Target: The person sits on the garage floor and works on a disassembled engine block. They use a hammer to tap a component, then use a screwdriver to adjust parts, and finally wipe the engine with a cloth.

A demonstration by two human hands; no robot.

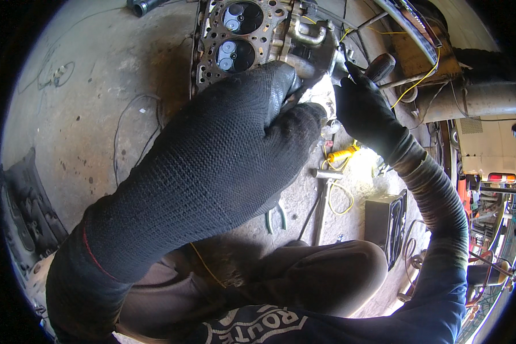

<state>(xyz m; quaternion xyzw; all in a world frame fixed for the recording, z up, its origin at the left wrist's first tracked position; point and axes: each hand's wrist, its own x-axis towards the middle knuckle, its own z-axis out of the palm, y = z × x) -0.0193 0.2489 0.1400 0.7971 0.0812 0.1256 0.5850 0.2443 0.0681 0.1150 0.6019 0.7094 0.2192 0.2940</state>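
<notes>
An engine block [210,63] lies ahead of me, its flat top face showing two bores with dark pistons [235,55]. Metal pipes and a bracket [327,54] stick out from its right side. My left hand [235,137], in a black knitted glove with a coated palm, reaches across to that side. Its fingers are curled beside a brightly lit metal part [322,94]; what they grip is hidden. On the far side of the same part is my right hand [366,106], also gloved, with fingers stretched out and apart.
A yellow-handled work lamp [342,154] shines on the floor beside a hammer-like tool [327,173]. Pliers handles [277,218] lie near my knee. A dark box [385,226] stands to the right. Cables cross the floor, and a black plastic part [31,200] lies far left.
</notes>
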